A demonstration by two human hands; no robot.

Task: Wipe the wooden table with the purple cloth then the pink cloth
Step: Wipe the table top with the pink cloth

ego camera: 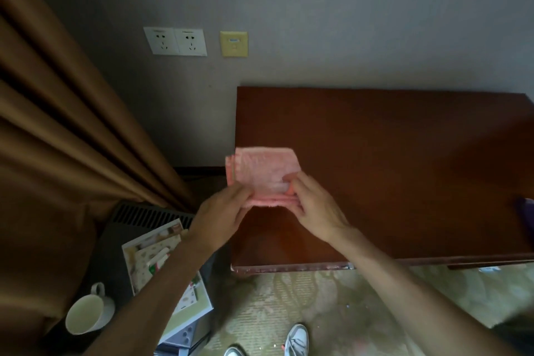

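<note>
The pink cloth (pixel 264 175) is held folded over the table's (pixel 390 153) near-left corner, partly past the left edge. It is gripped at its near edge by both hands: left hand (pixel 221 212) w/ fingers curled under and round the left side, right hand (pixel 315 205) w/ thumb pinched on top and fingers tucked below. Whether the cloth's far part rests on the wood or hangs just above can't be told.

A dark purple shape (pixel 526 211), probably the purple cloth, is seen at the table's right edge, well apart from the hands; it's cut off by the frame.

Judged step: pink cloth is being folded or readied for wiping, so the purple pass looks done.

To do it well: the fold should be kept flat and even so a broad face meets the wood. Cloth should be laid fully on the top, not over the edge, then pressed w/ a flat palm. Strokes should be run along the length, overlapped, corners and edges incl. The chipped front edge (pixel 289 269) could snag the pile, so it should be passed lightly.
</note>
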